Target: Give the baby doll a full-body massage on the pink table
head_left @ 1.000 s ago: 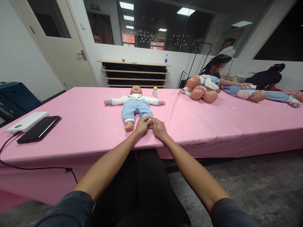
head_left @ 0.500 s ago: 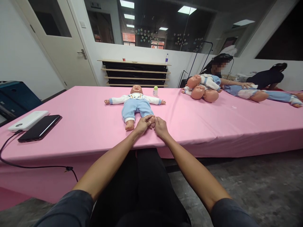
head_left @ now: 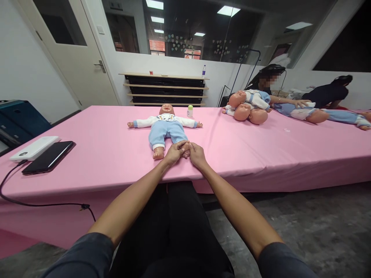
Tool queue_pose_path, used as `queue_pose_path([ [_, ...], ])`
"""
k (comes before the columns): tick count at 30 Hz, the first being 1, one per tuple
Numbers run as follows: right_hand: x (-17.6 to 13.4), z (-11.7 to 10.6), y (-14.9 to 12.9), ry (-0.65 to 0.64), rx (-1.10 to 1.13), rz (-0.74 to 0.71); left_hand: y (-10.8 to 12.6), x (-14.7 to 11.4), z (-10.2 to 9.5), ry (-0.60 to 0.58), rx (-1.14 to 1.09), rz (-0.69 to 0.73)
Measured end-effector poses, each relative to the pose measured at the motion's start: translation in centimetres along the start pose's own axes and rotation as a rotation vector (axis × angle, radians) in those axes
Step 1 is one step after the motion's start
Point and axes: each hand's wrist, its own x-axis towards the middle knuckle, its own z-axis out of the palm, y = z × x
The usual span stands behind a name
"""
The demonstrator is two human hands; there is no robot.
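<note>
A baby doll (head_left: 167, 129) in light blue trousers and a white top lies on its back on the pink-covered table (head_left: 110, 162), arms spread and feet towards me. My left hand (head_left: 175, 151) is closed around one side of the doll's foot on the right. From the other side, my right hand (head_left: 197, 153) grips the same foot, its fingers bent. Between the hands, part of the foot and its toes show; the rest is covered. The doll's other foot (head_left: 158, 153) lies free, left of my left hand.
A small bottle with a green cap (head_left: 190, 111) stands beside the doll's arm. On the left lie a black phone (head_left: 49, 157) and a white power bank (head_left: 36, 148) with a cable. Several dolls (head_left: 249, 110) are heaped at right, where a co-worker's hand (head_left: 301, 103) touches another doll.
</note>
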Motion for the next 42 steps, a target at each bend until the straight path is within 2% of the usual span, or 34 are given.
queue_pose_path([
  [10, -0.2, -0.1, -0.3, -0.009, -0.016, 0.003, 0.7, -0.3, 0.1, -0.039, 0.102, 0.070],
  [14, -0.1, -0.1, -0.3, -0.003, -0.011, -0.009, 0.4, -0.3, 0.3, -0.042, 0.090, 0.012],
  [22, 0.2, 0.0, 0.6, 0.016, -0.022, -0.003, 0.4, -0.3, 0.6, 0.050, 0.057, -0.008],
  [27, 0.0, 0.0, 0.2, -0.028, 0.030, -0.035, 0.2, 0.0, 0.2, -0.019, -0.024, -0.042],
  [34, -0.1, 0.0, -0.3, -0.048, 0.115, -0.006, 0.7, -0.1, 0.2, -0.078, -0.101, -0.095],
  [39, -0.2, 0.1, -0.3, -0.083, 0.182, 0.030, 1.2, -0.2, 0.5, -0.016, -0.129, -0.101],
  [42, -0.3, 0.0, -0.6, -0.085, 0.157, -0.032, 1.3, 0.0, 0.4, -0.002, -0.149, -0.116],
])
